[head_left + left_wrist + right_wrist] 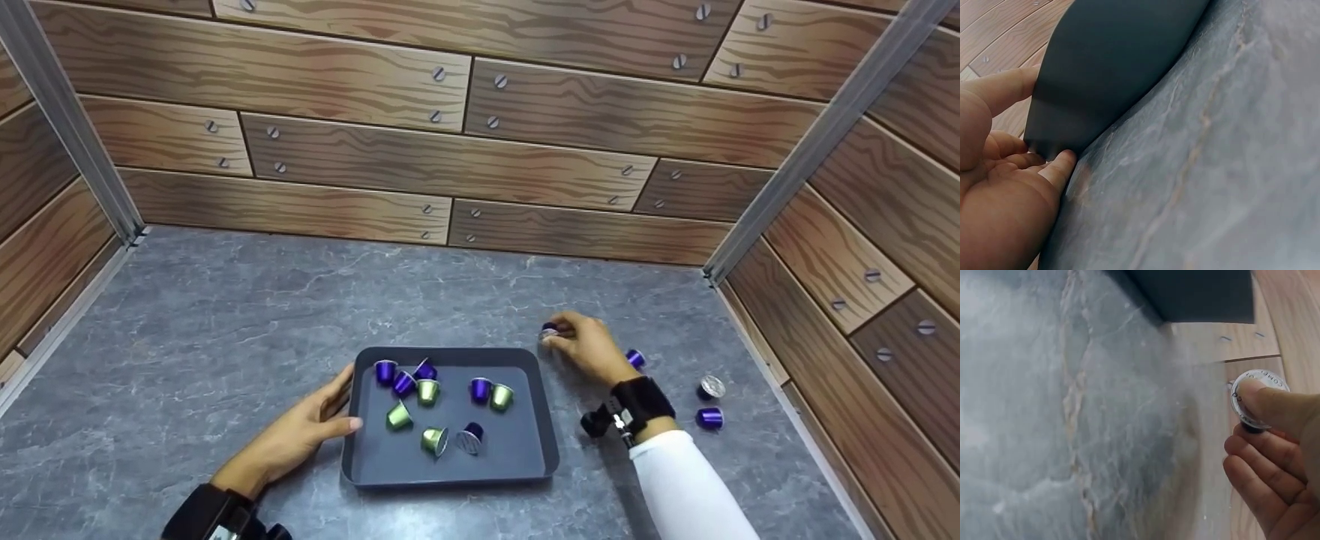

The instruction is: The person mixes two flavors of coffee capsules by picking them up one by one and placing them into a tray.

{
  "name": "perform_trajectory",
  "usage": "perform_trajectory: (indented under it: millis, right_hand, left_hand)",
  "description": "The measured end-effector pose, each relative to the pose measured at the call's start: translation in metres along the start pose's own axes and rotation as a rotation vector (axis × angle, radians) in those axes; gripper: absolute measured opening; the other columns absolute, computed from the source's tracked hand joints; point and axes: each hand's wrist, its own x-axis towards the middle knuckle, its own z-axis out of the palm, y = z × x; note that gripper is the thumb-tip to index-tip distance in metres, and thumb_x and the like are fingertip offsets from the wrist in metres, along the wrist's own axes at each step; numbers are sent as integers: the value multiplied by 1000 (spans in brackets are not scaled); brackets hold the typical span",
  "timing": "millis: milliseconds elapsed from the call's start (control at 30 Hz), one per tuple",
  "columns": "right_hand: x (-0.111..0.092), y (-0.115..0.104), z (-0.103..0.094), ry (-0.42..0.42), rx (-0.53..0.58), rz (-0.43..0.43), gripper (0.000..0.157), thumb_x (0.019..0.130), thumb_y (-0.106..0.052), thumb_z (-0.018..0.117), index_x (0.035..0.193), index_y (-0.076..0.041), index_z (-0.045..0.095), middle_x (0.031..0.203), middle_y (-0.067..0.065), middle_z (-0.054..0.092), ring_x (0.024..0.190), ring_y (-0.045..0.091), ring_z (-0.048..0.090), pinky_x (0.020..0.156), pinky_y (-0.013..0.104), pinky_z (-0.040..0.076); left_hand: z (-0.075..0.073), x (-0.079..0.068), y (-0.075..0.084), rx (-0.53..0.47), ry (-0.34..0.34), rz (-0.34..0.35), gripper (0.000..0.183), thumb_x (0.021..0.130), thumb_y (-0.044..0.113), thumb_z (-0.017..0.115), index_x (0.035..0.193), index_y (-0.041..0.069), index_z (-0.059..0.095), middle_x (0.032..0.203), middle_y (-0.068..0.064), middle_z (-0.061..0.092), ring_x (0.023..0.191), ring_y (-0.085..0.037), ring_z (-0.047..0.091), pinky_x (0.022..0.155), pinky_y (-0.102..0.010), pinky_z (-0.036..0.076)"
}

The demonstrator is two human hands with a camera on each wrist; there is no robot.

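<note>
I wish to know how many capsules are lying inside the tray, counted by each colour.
Green capsules: 4
Purple capsules, one of them darker: 5
Total inside the tray: 9

Both the L hand (304,429) and R hand (589,349) are bare, R arm in a plain wht sleeve (686,480), cuff just short of the wrist; chunky blk wrist strap (646,403) there w/ silvery metal bit (622,424) and small blk pc (596,422) jutting out; similar blk band (201,516) on L wrist
</note>
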Motion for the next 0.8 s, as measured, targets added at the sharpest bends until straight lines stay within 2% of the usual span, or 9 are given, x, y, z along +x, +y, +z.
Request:
perform_trajectory:
  millis: [167, 333, 500, 800]
  right_hand:
    - [-6, -2, -5, 47, -4, 27, 32, 77, -25, 69, 104, -8, 62, 94, 6, 65, 86, 21, 63, 77, 35, 51]
    - [-11, -10, -7, 56, 16, 18, 33, 77, -26, 69, 103, -7, 62, 92, 5, 66, 82, 19, 63, 73, 32, 52]
    - [-14, -20, -10, 6, 33, 10, 36, 78, -26, 68, 108, -7, 61, 94, 5, 66, 85, 18, 63, 75, 33, 51]
    - [-22, -51, -17, -85, -25, -2, 37, 80, -34, 64, 111, -14, 60, 99, -2, 64, 89, 16, 62, 76, 36, 51]
  left_hand:
    - [-1, 0, 0, -11, -10, -14, 78, 88, 6, 53, 143, 16, -1, 149, -7, -3, 134, -24, 3, 106, -38, 13]
    - [0, 1, 1, -12, 0, -7, 78, 87, 5, 54, 143, 15, 0, 148, -8, -1, 134, -25, 5, 106, -37, 13]
    - [0, 0, 0, -4, 2, 4, 79, 87, 4, 54, 143, 13, 0, 148, -9, -2, 134, -27, 4, 106, -37, 12]
    - [0, 0, 0, -22, 0, 23, 78, 87, 4, 54, 143, 13, 2, 148, -10, -1, 134, -27, 4, 106, -39, 11]
